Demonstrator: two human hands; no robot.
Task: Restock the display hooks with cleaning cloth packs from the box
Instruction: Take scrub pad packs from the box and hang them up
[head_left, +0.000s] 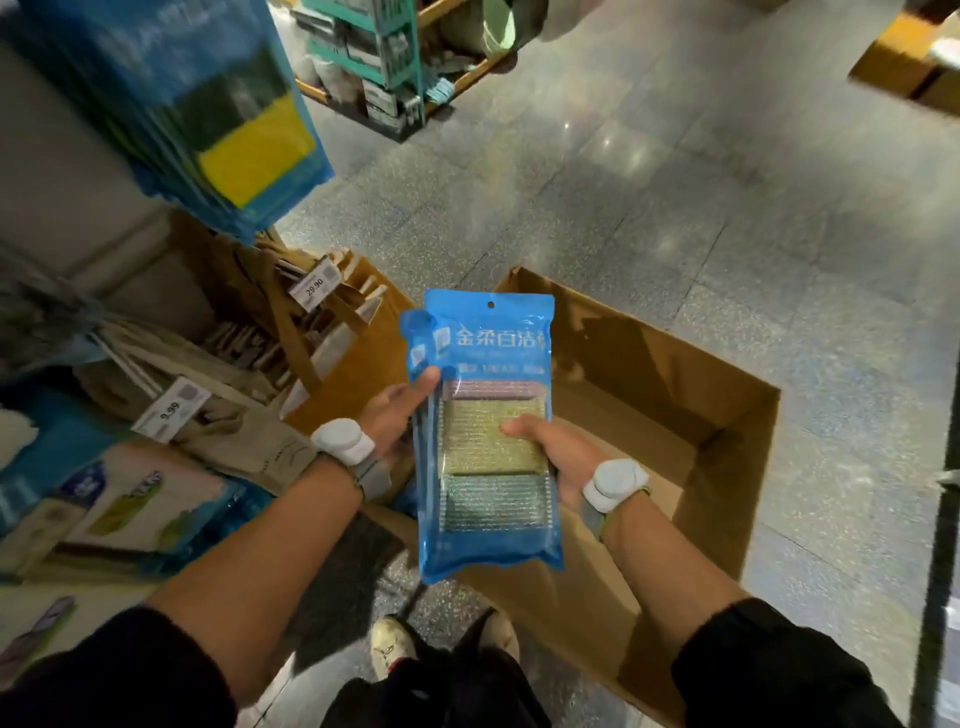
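A small stack of blue cleaning cloth packs (491, 343) stands upright between both hands, above the open cardboard box (727, 415) on the floor. The front pack shows pink, yellow and green cloths behind a clear window and has a hang hole at its top. My left hand (400, 410) grips the stack's left edge, thumb on the front. My right hand (556, 452) holds the right side, thumb pressed on the yellow cloth. More blue packs (208, 119) with yellow and green cloths hang on display hooks at the upper left, blurred.
Brown paper bags (332, 332) with price tags 29.90 and 9.99 hang at the left below the hooks. Other packaged goods (119, 499) lie on a lower left shelf. A shelving unit (384, 62) stands across the grey tiled aisle. Another cardboard box (909, 62) sits top right.
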